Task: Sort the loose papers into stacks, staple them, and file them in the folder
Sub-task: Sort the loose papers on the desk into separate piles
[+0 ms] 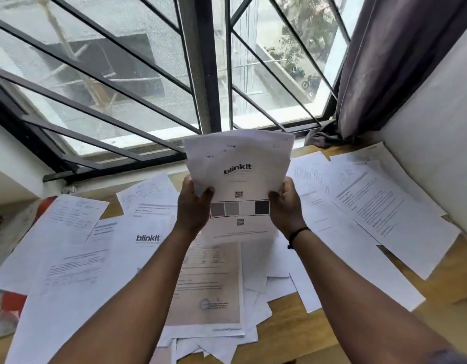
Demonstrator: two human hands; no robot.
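Note:
I hold a small bundle of printed sheets [239,177] upright above the desk, its front page showing a "blinkit" logo, QR codes and grey squares. My left hand [194,206] grips the bundle's left edge, thumb on the front. My right hand [287,203] grips the right edge the same way; a dark band circles that wrist. Loose papers [96,258] lie scattered flat across the wooden desk [292,334] below, overlapping one another. More loose sheets [371,206] spread out at the right. No stapler or folder is visible.
A barred window [201,74] rises directly behind the desk. A grey curtain [384,61] hangs at the right, beside a white wall [437,114]. Something red [12,303] peeks from under the papers at the left edge.

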